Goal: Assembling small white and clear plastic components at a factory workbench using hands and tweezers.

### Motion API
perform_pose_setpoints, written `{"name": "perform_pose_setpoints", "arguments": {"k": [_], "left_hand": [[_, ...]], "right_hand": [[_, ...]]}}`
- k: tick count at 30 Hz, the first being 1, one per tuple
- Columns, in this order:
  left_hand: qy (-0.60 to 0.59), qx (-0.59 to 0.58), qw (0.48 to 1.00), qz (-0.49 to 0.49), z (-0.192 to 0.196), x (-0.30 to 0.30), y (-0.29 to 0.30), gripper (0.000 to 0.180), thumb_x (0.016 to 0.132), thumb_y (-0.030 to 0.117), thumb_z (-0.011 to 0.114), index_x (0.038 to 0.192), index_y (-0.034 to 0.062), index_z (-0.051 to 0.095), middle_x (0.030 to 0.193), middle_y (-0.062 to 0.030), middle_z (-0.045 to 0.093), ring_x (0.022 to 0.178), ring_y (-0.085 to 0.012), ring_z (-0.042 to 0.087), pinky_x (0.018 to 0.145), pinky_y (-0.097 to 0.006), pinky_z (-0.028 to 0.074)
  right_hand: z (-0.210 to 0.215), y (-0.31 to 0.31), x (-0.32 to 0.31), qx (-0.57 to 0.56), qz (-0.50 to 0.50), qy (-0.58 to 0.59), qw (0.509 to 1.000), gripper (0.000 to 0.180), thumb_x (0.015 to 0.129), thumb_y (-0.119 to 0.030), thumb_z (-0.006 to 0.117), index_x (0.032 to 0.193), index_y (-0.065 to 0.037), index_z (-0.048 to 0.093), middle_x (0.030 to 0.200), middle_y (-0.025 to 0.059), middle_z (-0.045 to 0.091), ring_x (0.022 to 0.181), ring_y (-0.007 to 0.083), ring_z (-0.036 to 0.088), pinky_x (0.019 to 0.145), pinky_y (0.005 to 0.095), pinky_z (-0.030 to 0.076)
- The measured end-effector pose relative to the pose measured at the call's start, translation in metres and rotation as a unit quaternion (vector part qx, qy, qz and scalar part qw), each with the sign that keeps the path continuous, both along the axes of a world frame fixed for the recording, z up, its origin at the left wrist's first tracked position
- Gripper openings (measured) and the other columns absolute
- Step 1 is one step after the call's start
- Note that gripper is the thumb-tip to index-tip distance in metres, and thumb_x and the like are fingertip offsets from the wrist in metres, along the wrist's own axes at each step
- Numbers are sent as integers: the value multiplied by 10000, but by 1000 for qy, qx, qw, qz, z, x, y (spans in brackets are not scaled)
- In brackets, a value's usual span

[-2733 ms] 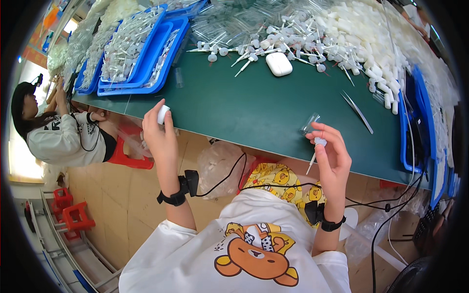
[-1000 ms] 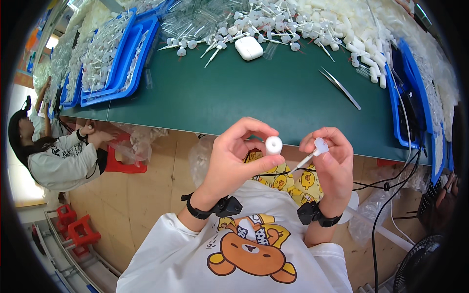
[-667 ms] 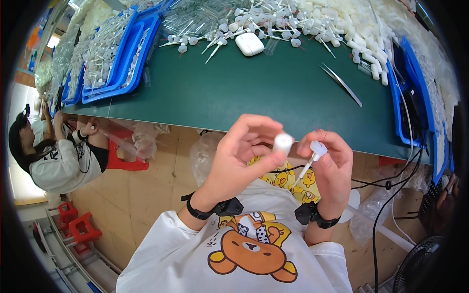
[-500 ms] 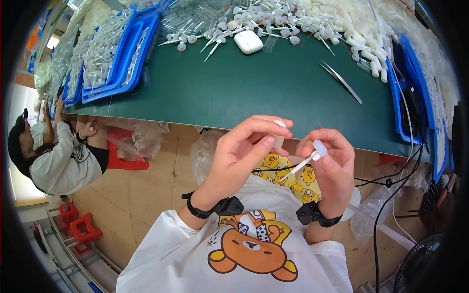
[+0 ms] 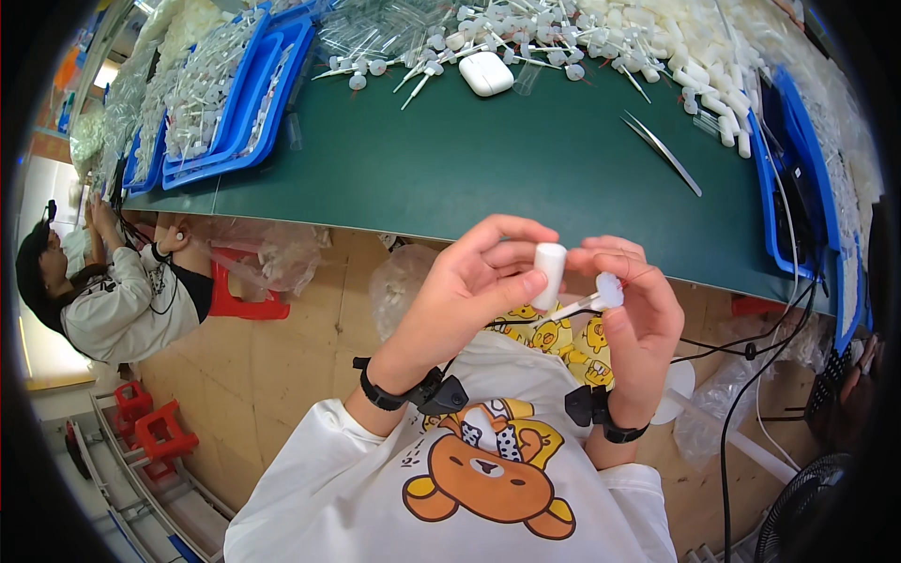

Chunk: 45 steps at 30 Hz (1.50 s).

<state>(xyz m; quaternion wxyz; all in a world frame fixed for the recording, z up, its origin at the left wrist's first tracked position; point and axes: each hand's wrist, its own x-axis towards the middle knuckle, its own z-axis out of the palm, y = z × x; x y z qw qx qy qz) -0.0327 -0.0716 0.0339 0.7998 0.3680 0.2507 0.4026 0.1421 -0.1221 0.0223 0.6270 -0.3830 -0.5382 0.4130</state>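
Green counter [image 5: 450,159] across the scene, and it's busy along the far edge: clear tubes [image 5: 375,39] in a heap, disc-topped stems [image 5: 526,30] scattered in front, white cylinders [image 5: 699,70] piled to the right. Down to the hands, over the person's lap just off the near edge! Left hand [image 5: 469,286] has its thumb and fingers clamped on a small white roll [image 5: 550,275], tilted slightly off upright. Right hand [image 5: 646,298], close beside it: thumb and fingers pinch a stem piece [image 5: 610,291] by its pale disc, a thin red thread near those fingers. Its white shaft slants down to the left, passing just by the roll's lower end; whether the two touch, you can't tell. Metal tweezers [image 5: 664,155] lie on the counter's right half, a rounded white case [image 5: 486,73] sits up by the stems, and a blue tray [image 5: 225,167] loaded with parts holds the left end. Over on that side, a co-worker [image 5: 113,310] in a white top is seated on a red stool [image 5: 242,293].
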Motion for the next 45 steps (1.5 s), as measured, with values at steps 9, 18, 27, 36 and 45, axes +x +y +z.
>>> {"name": "perform_pose_setpoints", "arguments": {"k": [9, 18, 27, 36, 45], "left_hand": [[94, 18, 995, -30, 5, -6, -1, 255, 861, 0, 563, 1106, -56, 524, 1083, -148, 614, 998, -158, 598, 842, -271, 492], [136, 29, 989, -55, 7, -3, -6, 245, 874, -30, 519, 1116, -67, 527, 1070, -127, 619, 977, -151, 602, 842, -266, 493], [239, 124, 960, -76, 4, 0, -8, 227, 891, -2, 514, 1106, -53, 560, 1075, -115, 616, 942, -129, 611, 805, -247, 508], [243, 183, 953, -18, 5, 1, -15, 233, 873, -2, 562, 1100, -54, 547, 1039, -121, 626, 956, -151, 622, 787, -254, 521], [268, 181, 945, -46, 15, 14, -9, 233, 873, 23, 566, 1091, -57, 547, 1041, -111, 632, 927, -145, 631, 764, -242, 521]], "right_hand": [[0, 0, 0, -17, 35, -55, 998, 336, 733, 16, 638, 1067, 12, 610, 1112, 136, 621, 1076, 281, 508, 941, 387, 396], [-1, 0, -2, -73, 35, -37, 996, 348, 708, 19, 677, 1053, -4, 637, 988, 95, 581, 924, 198, 547, 817, 310, 449], [5, -9, 4, -46, 6, -167, 985, 327, 666, -3, 725, 982, -28, 642, 930, 90, 599, 874, 197, 569, 765, 293, 459], [10, -29, -9, -22, -68, -209, 975, 322, 678, -1, 704, 991, -21, 631, 1088, 118, 634, 964, 263, 581, 785, 332, 472], [4, -25, 13, -35, -50, -185, 981, 319, 703, 20, 687, 1014, 5, 613, 1019, 119, 592, 912, 226, 587, 794, 308, 472]]}}
